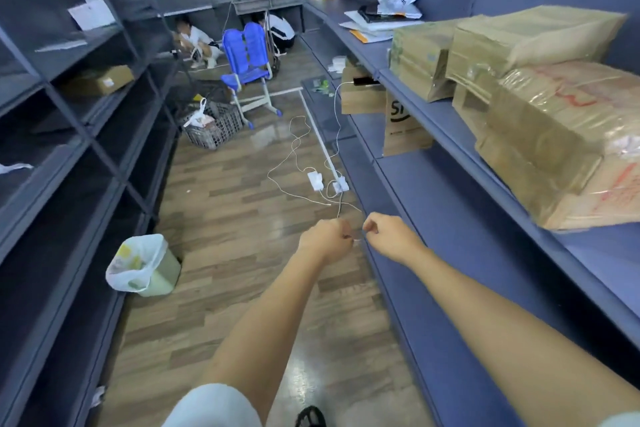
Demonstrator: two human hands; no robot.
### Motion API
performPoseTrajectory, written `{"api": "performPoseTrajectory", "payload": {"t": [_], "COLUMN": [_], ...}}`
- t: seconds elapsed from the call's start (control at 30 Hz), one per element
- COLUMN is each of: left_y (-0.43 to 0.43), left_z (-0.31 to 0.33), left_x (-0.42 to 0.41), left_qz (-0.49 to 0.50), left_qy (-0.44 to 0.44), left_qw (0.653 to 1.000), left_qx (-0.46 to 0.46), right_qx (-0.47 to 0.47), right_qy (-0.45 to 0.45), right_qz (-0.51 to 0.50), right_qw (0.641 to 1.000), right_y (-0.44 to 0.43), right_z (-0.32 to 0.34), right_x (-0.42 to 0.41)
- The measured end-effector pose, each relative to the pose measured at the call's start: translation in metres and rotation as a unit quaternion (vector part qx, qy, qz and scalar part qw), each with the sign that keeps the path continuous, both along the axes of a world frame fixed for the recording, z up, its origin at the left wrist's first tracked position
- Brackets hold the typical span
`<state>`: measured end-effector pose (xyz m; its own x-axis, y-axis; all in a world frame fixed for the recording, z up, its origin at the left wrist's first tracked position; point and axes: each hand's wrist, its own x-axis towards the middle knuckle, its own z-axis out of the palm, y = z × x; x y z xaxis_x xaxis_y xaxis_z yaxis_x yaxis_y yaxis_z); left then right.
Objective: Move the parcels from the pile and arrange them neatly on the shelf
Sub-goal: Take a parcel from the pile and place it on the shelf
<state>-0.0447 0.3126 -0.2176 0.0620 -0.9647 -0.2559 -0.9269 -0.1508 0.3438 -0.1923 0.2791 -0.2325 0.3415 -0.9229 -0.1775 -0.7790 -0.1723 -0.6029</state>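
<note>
Hands [325, 239] [388, 234] pinch white cable [340, 206], parcels [540, 107] shelved

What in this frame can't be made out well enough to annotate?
All in the head view:
- What the right hand pinches: its curled fingers hide it, and the white cable reaching the left hand is very thin.
- Red writing on the taped cartons: blurred, and cut off by the right edge.
- Paper bag logo: half hidden by the shelf edge.
</note>
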Motion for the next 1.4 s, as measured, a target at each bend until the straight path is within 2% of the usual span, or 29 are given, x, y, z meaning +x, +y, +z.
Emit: {"api": "performPoseTrajectory", "payload": {"t": [0.13, 0.3, 0.6, 0.8, 0.9, 1.0, 1.07, 1.1, 1.2, 1.3, 1.4], "left_y": [-0.049, -0.109, -0.218, -0.295, -0.336, -0.375, -0.394, -0.403, -0.417, -0.421, -0.42], "left_z": [0.008, 0.008, -0.008, 0.018, 0.037, 0.056, 0.065, 0.069, 0.083, 0.096, 0.103], "left_x": [0.056, 0.098, 0.046, 0.005, 0.0, -0.007, -0.016, -0.022, -0.045, -0.07, -0.089], "left_qz": [-0.053, -0.104, -0.246, -0.333, -0.354, -0.329, -0.306, -0.306, -0.368, -0.439, -0.487], "left_qy": [-0.038, -0.042, 0.006, 0.03, 0.031, 0.138, 0.224, 0.245, 0.292, 0.298, 0.379], "left_qw": [0.998, 0.994, 0.969, 0.941, 0.93, 0.919, 0.902, 0.891, 0.831, 0.769, 0.729], "left_qx": [-0.004, 0.01, 0.0, -0.051, -0.097, -0.168, -0.207, -0.229, -0.298, -0.356, -0.296], "right_qx": [0.007, 0.018, 0.02, -0.073, -0.116, -0.193, -0.301, -0.375, -0.543, -0.562, -0.48], "right_qy": [-0.024, -0.049, -0.022, -0.04, -0.029, -0.026, -0.001, 0.033, 0.163, 0.275, 0.355], "right_qz": [-0.035, -0.103, -0.223, -0.279, -0.276, -0.27, -0.26, -0.255, -0.277, -0.362, -0.452], "right_qw": [0.999, 0.993, 0.974, 0.957, 0.954, 0.943, 0.917, 0.89, 0.775, 0.691, 0.663], "right_y": [-0.04, -0.081, -0.156, -0.231, -0.262, -0.278, -0.281, -0.282, -0.291, -0.291, -0.285], "right_z": [-0.005, -0.005, -0.007, 0.024, 0.047, 0.077, 0.102, 0.116, 0.158, 0.185, 0.184], "right_x": [0.051, 0.08, 0.033, 0.003, 0.001, 0.002, 0.007, 0.008, 0.004, -0.009, -0.017]}}
